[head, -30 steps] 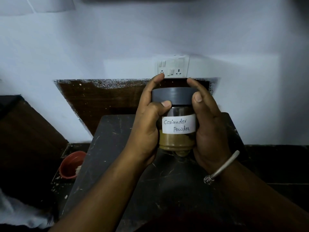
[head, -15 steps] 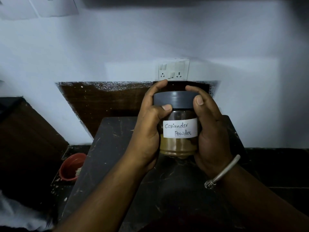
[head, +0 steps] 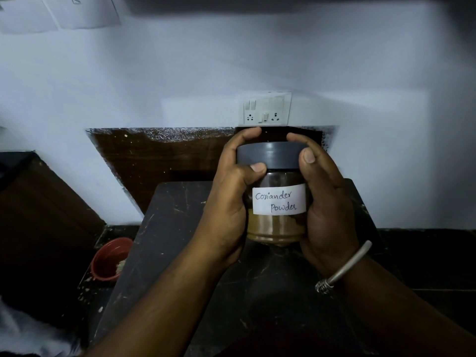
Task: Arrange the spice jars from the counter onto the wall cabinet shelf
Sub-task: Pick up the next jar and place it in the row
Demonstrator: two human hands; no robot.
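Jar: clear glass coriander-powder jar, grey plastic lid, upright over the dark stone counter.
Left hand: wraps its 9 o'clock side.
Right hand: wraps 3 o'clock.
Advice: lift level towards 12 o'clock, lid uppermost; shelf unseen.

On my feed the jar is clear, dark-tinted above, with olive-brown powder below. Its lid is flat slate grey with a pale glint. I read the label as white, with dark handwritten script. The counter is black, flecked and scratched with pale marks. Behind it I see a dark brown panel with wood grain and a white-speckled top edge. The wall is pale bluish white, the socket plate white. A bowl at lower left is red; the bangle is silver.
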